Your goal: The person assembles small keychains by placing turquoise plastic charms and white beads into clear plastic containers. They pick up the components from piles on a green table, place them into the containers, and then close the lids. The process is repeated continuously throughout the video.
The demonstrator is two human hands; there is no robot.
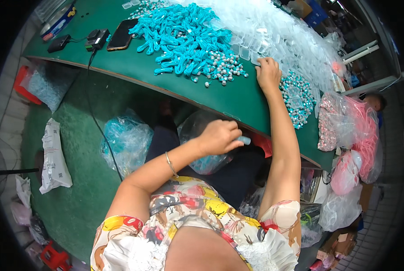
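Note:
In front of my body, past the table's near edge, my left hand is closed round a small clear plastic box with something light blue inside. My right hand reaches over the table, its fingers pinched at the edge of a clear plastic box by a big heap of such boxes. Left of that hand lies a pile of turquoise cord bundles, with silvery beads at its near side. To its right are many small turquoise and silver pieces.
The green table carries a phone and a small black device with a hanging cable. Below my left hand sits a clear plastic bag. Bags of pink cord and pink beads stand at the right.

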